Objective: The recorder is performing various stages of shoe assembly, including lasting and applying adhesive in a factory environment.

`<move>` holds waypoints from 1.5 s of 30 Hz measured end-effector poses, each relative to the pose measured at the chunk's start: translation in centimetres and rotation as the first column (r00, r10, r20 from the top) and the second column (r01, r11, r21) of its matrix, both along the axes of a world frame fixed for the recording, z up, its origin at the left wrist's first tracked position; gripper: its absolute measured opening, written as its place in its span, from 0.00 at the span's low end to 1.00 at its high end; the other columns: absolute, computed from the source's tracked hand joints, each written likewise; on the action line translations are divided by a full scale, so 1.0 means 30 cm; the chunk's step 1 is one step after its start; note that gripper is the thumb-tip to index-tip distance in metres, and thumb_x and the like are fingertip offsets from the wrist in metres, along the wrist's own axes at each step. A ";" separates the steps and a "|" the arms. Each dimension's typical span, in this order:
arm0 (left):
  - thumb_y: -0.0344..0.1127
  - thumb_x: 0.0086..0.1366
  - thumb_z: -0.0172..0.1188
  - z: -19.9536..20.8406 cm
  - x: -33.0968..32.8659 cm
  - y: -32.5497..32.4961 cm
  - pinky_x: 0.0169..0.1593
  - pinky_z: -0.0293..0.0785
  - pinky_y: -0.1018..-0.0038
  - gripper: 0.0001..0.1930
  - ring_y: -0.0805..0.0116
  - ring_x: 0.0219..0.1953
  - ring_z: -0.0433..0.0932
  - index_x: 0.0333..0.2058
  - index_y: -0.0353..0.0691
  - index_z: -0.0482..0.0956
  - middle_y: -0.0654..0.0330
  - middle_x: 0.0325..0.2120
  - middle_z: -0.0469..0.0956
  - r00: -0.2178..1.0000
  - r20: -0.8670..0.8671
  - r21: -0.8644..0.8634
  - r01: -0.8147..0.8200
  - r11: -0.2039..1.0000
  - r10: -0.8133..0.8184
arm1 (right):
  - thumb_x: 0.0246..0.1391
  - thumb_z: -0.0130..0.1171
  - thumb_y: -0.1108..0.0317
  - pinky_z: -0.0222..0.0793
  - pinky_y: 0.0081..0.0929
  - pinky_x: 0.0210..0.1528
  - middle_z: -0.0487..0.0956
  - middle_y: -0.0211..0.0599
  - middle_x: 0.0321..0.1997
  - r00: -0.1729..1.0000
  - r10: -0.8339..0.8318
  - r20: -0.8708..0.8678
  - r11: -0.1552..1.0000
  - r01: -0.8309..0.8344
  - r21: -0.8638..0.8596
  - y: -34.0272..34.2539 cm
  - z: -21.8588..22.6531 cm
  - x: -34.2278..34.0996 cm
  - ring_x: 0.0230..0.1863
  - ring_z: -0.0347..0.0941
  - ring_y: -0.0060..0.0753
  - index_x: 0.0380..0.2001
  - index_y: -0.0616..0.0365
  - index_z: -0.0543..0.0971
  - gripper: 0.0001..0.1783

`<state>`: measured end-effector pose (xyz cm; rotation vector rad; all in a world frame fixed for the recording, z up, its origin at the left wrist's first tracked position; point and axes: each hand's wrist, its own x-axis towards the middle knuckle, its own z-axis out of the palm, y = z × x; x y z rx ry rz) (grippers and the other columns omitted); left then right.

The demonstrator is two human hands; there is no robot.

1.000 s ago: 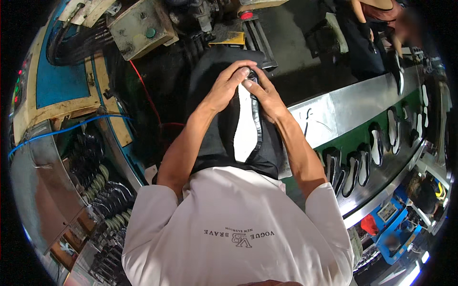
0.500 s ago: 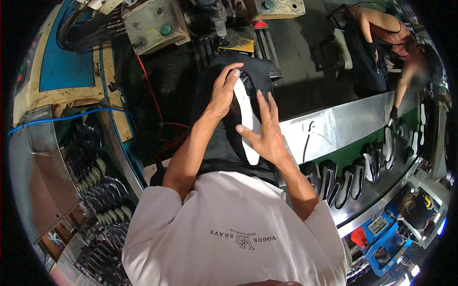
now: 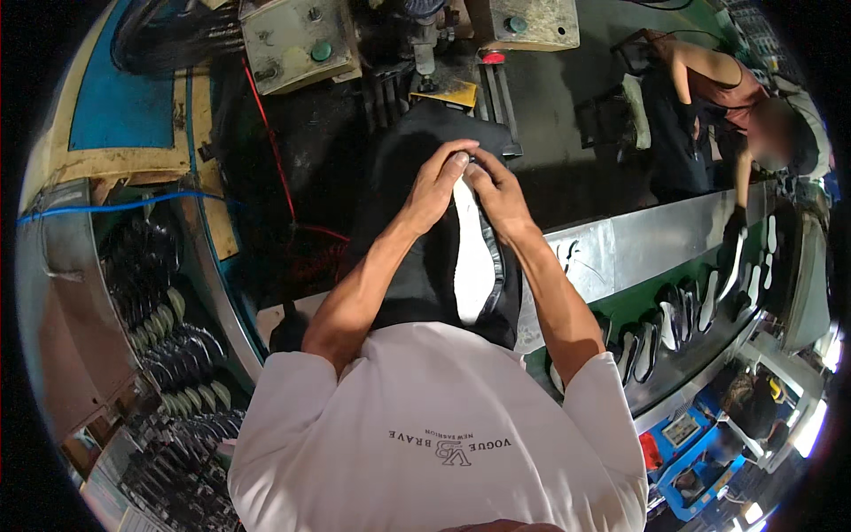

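A black shoe upper (image 3: 499,277) with a long white insole board (image 3: 474,266) on its upward face lies lengthwise over my lap, on a black apron (image 3: 403,288). The toe end points away from me and the wide heel end lies near my shirt. My left hand (image 3: 434,191) closes on the toe end from the left, thumb on the white board. From the right, my right hand (image 3: 498,197) grips the same end, its thumb beside the left one. The fingers underneath are hidden.
Ahead stands a machine with grey control boxes (image 3: 297,44). To the right, a metal ledge (image 3: 629,239) borders a green conveyor (image 3: 612,310) carrying several shoes. Another person (image 3: 722,80) reaches toward it with a dark-gloved hand. Racks of dark shoes (image 3: 191,355) stand at left.
My right hand has gone from lying spread along the shoe's side to gripping its toe end beside my left hand. The shoe has turned straighter toward me, and the whole view has shifted slightly.
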<state>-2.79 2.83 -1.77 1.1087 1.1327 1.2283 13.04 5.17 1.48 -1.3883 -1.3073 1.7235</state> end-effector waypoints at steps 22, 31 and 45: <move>0.62 0.74 0.63 -0.044 -0.428 0.471 0.62 0.75 0.62 0.37 0.61 0.59 0.79 0.68 0.39 0.75 0.52 0.58 0.80 0.888 0.061 -0.197 -0.437 0.878 0.456 | 0.55 0.74 0.55 0.76 0.64 0.63 0.51 0.76 0.81 0.664 -0.010 0.748 0.670 -0.550 0.498 -0.131 0.371 0.130 0.66 0.65 0.80 0.65 0.38 0.84 0.32; 0.46 0.76 0.63 0.458 -0.491 1.040 0.63 0.79 0.62 0.36 0.63 0.61 0.79 0.76 0.42 0.62 0.56 0.63 0.79 0.955 0.276 -0.116 -0.083 0.990 0.112 | 0.54 0.73 0.54 0.73 0.63 0.67 0.53 0.76 0.80 0.630 -0.309 0.713 0.577 -0.472 0.667 0.295 0.621 -0.020 0.70 0.63 0.81 0.67 0.36 0.82 0.34; 0.45 0.76 0.54 0.394 -0.589 0.058 0.69 0.72 0.58 0.38 0.56 0.68 0.75 0.80 0.44 0.56 0.54 0.71 0.71 0.871 0.357 -0.190 -0.285 0.940 0.337 | 0.56 0.71 0.49 0.75 0.60 0.65 0.50 0.75 0.82 0.707 -0.364 0.606 0.481 -0.414 0.772 0.846 0.546 -0.488 0.64 0.66 0.78 0.71 0.31 0.78 0.38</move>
